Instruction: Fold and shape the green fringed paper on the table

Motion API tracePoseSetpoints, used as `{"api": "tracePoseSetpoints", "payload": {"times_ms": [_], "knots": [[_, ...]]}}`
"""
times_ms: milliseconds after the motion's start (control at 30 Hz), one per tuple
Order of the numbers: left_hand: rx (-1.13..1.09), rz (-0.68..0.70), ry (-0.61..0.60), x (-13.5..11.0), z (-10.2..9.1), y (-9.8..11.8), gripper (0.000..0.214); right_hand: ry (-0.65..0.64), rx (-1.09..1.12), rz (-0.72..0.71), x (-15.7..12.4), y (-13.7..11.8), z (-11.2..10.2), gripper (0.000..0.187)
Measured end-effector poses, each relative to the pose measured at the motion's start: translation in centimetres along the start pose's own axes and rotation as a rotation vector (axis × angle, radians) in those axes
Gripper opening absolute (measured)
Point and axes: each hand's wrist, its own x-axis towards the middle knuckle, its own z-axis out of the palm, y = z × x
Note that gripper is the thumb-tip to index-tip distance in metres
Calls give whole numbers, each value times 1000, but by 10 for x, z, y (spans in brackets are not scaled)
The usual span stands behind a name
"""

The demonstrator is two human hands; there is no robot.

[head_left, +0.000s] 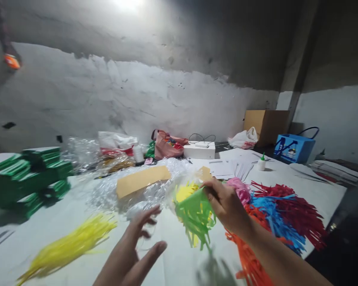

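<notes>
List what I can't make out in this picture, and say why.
All in the head view:
Right hand: some fingers on the green strips, hidden by the hand itself.
Orange strips: partly covered by the right forearm, cut off by the bottom edge.
Stacked green pieces: cut off by the left edge.
Left hand: finger detail, blurred.
Cardboard box: interior, hidden by its walls.

Bare left hand (130, 251) here, slim-fingered and a touch blurred at the tips. And there's the bare right hand (225, 199), narrowing at the wrist into a long, slender, uncovered right forearm (274, 247).
</notes>
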Motion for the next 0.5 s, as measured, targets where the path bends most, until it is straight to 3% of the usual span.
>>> {"api": "tracePoseSetpoints", "payload": {"times_ms": [33, 100, 167, 233, 300, 433, 500], "knots": [[57, 128, 58, 2, -2, 14, 63, -54, -14, -41, -5, -7, 11, 14], [200, 326, 62, 6, 1, 37, 69, -146, -60, -143, -14, -20, 29, 18], [333, 403, 15, 11, 7, 48, 50, -200, -96, -231, -24, -30, 41, 21], [409, 395, -41, 13, 9, 48, 34, -193, -75, -243, -34, -33, 49, 18], [430, 365, -62, 11, 7, 42, 31, -169, -18, -172, -43, -30, 55, 23], [440, 349, -55, -3, -5, 30, 33, -193, 159, 54, -59, -10, 72, 65], [433, 363, -69, -13, -10, 24, 33, -241, 221, 141, -64, -1, 83, 60]]}}
